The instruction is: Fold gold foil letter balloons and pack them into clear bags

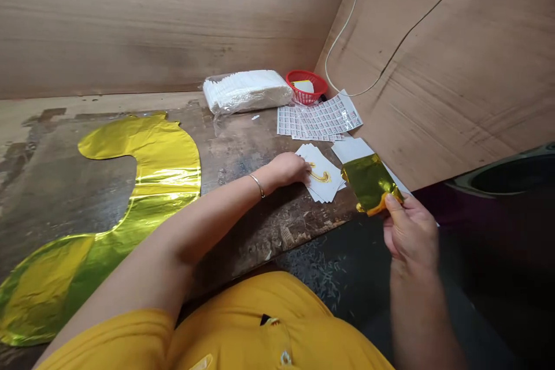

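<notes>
My right hand [410, 231] pinches a folded gold foil balloon [370, 182] by its near edge and holds it just off the table's right end. My left hand [289, 168] reaches across the table and rests with curled fingers on a small stack of white cards [327, 182] printed with a gold letter; its fingertips press the top card. A thin bracelet sits on my left wrist. A large flat gold foil balloon [143, 185] shaped like a curved letter lies spread on the worn wooden table [243, 231] at the left.
A clear bag of white packets [247, 91] lies at the back. Beside it stands a small red basket [306, 87]. Sheets of printed labels [318, 118] lie in front of it. A white cable [342, 34] runs down the plywood wall. A dark bin [511, 176] sits at right.
</notes>
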`<state>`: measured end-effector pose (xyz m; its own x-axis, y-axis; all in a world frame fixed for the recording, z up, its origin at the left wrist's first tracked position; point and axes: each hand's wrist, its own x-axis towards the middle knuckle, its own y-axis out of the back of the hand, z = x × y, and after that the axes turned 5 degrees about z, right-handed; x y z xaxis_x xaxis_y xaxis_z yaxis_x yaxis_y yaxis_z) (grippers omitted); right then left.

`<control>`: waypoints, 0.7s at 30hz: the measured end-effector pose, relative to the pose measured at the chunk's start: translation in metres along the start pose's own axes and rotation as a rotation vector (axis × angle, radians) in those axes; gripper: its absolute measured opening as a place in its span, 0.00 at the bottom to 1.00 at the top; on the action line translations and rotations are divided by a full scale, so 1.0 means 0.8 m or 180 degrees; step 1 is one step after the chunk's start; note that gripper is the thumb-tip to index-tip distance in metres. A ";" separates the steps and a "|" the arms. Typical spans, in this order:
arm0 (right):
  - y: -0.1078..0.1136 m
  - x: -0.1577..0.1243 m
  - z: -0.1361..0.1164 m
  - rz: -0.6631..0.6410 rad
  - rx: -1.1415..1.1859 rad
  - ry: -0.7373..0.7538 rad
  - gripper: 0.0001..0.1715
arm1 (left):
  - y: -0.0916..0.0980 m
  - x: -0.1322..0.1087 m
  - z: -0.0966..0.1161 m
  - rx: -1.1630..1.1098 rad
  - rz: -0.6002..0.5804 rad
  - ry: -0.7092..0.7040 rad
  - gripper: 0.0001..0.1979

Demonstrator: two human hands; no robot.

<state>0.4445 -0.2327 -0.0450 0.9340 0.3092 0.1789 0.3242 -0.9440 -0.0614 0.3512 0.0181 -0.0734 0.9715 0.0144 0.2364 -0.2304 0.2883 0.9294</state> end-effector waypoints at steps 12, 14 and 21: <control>-0.017 0.020 0.036 -0.0370 0.0682 -0.1121 0.18 | -0.009 -0.009 0.006 -0.0062 0.0192 -0.0152 0.44; -0.020 0.022 0.043 -0.0529 0.0743 -0.1348 0.17 | -0.009 -0.006 0.010 -0.0031 0.0234 -0.0083 0.39; -0.020 0.026 0.044 -0.0617 0.0833 -0.1339 0.14 | 0.008 -0.003 0.016 0.0043 -0.0061 0.0114 0.21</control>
<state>0.4644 -0.2073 -0.0749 0.8152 0.5454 -0.1948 0.4732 -0.8212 -0.3189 0.3469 0.0075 -0.0645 0.9771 0.0434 0.2085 -0.2123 0.2760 0.9374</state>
